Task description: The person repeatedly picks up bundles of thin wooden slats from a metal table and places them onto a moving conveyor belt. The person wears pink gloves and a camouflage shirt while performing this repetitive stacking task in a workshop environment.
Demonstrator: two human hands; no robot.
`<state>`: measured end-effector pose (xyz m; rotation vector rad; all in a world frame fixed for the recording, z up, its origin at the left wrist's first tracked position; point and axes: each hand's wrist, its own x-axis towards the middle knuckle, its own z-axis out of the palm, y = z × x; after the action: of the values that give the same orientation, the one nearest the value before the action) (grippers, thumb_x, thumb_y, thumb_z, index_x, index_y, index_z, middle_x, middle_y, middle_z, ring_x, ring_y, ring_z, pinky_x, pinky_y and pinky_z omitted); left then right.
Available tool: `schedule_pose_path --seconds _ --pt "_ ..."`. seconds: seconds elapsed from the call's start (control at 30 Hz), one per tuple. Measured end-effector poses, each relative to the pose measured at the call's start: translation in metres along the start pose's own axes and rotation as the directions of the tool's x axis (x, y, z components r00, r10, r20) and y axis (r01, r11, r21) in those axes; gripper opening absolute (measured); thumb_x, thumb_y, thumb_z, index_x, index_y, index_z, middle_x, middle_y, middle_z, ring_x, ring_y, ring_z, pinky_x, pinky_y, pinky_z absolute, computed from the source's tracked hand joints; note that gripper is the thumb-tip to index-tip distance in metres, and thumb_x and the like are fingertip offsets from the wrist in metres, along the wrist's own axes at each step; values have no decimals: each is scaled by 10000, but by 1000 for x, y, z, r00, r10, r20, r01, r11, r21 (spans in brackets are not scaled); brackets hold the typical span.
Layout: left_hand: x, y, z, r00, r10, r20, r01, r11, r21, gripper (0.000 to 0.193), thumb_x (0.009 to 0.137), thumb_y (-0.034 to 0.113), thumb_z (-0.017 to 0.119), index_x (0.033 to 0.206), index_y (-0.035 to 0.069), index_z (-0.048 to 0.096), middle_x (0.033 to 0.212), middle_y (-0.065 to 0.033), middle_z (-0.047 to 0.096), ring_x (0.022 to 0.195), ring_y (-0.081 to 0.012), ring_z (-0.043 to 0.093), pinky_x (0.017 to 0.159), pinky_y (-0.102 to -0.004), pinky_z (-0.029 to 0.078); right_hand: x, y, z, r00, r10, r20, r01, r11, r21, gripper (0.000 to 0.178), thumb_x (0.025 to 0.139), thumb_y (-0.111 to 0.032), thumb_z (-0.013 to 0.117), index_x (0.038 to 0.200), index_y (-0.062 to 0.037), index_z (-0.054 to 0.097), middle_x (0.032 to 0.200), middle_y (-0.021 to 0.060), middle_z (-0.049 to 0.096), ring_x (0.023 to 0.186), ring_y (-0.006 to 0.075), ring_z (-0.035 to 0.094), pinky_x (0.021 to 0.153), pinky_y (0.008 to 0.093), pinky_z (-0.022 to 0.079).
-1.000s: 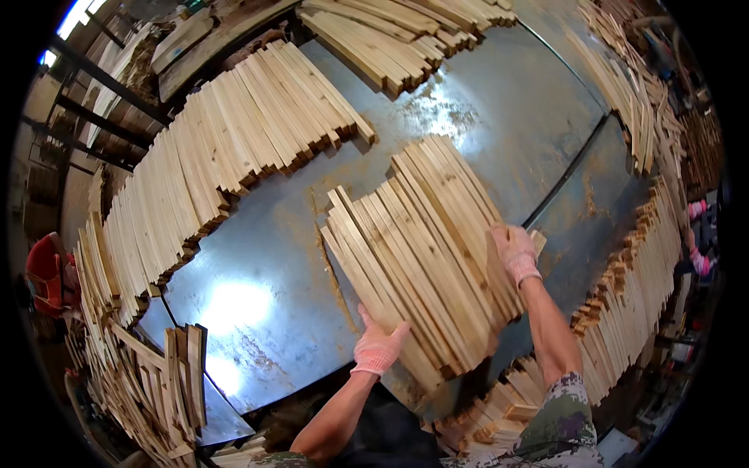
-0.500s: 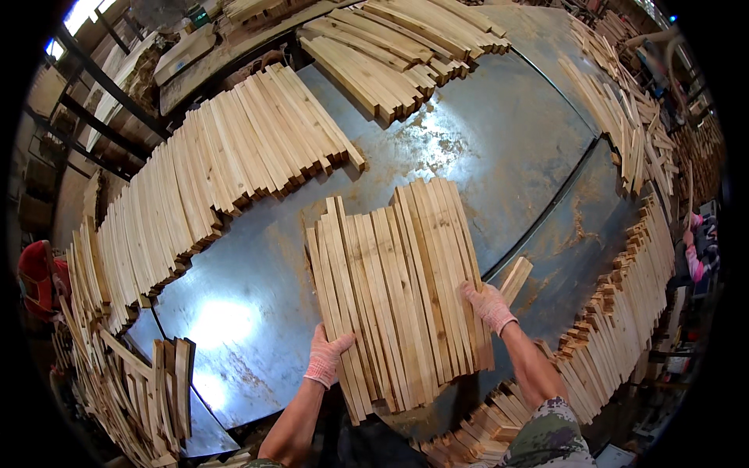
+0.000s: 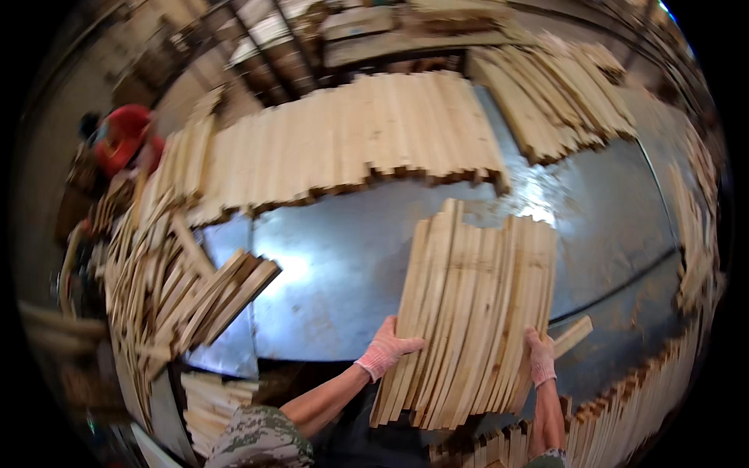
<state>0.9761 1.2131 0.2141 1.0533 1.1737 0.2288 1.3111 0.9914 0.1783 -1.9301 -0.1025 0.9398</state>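
A side-by-side bundle of wooden strips [image 3: 472,312] lies between my hands near the front edge of the metal table [image 3: 328,265], its near ends reaching past that edge. My left hand [image 3: 388,349], in a pinkish knit glove, presses on the bundle's left side with the thumb over the top. On the opposite side my right hand [image 3: 540,357], gloved alike, grips the outermost strip; some of its fingers are hidden. Both hands are closed on the bundle, squeezing it from its two sides. A short loose wooden piece [image 3: 573,336] rests just right of my right hand.
A long row of wooden strips [image 3: 343,144] lines the table's far side, with another stack [image 3: 546,101] at the far right. Jumbled strips [image 3: 179,288] heap at the left. More strips [image 3: 632,398] stand at the lower right. A person in red [image 3: 125,140] is at the far left.
My view has swung to the left, so the table and rows appear shifted rightward. Both hands still hold the bundle from its sides. The person in red shows more fully.
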Motion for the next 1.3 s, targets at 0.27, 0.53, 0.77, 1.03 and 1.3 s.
schedule_pose_path --seconds 0.27,0.53,0.77,1.03,1.3 --pt "-150 13 -92 952 218 -214 -233 972 -45 834 779 238 945 1422 -15 479 1276 -158 679 1176 -230 658 1058 -383 534 -42 -27 69 914 -335 231 323 942 87 491 967 -496 766 1054 -15 715 933 26 701 832 152 655 735 380 544" --pt "-367 -58 -206 740 400 -541 -549 824 -143 776 787 177 972 1389 42 501 1271 -94 637 1201 -185 602 1062 -368 518 -221 -103 200 675 -478 562 492 859 140 424 941 -461 810 1032 -65 687 934 -26 641 829 100 568 734 310 486" --pt "-592 -198 -289 388 376 -842 -686 728 9 805 774 256 985 1382 46 500 1216 -81 653 1149 -174 610 1020 -357 527 -449 -78 342 325 -556 765 598 747 289 474 973 -461 791 1151 -46 647 1022 18 659 929 131 618 831 322 526" --pt "-800 -354 -295 91 -9 -996 -796 601 -79 743 755 112 953 1354 19 524 1237 -82 650 1137 -179 633 983 -353 554 -709 20 486 -30 -269 963 590 772 234 329 971 -364 798 1004 -61 673 803 -35 629 681 83 572 599 268 447" --pt "-892 -458 -246 -255 -399 -881 -837 547 -6 719 749 117 919 1346 -15 542 1203 -119 697 1038 -198 686 894 -359 595 -905 143 560 -351 226 909 691 718 88 247 975 -285 770 914 -49 726 657 -51 567 501 70 475 450 289 334"
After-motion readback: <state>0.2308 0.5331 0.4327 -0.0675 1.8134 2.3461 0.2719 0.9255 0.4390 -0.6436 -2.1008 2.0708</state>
